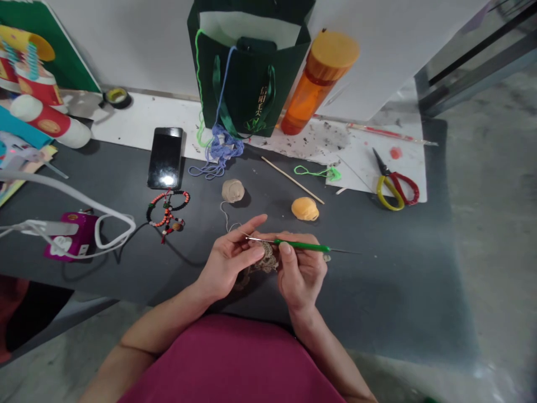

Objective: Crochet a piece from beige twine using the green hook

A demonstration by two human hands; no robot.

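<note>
My right hand (301, 274) pinches a green-handled crochet hook (300, 244), its metal tip pointing left across my left fingers. My left hand (229, 260) holds a small beige crocheted piece (266, 260), which is partly hidden between my hands. A thin beige yarn strand (224, 215) runs from under my left hand up to a beige yarn ball (233, 190) on the dark grey table (377, 291). An orange yarn ball (305, 209) lies just beyond my right hand, not touching it.
Farther off lie a black phone (165, 158), a beaded cord (168, 212), a wooden stick (292, 179), blue yarn (218, 151), and yellow-and-red scissors (394, 187). A green paper bag (247, 73) and orange bottle (319, 81) stand behind them. A white cable (100, 210) loops at left.
</note>
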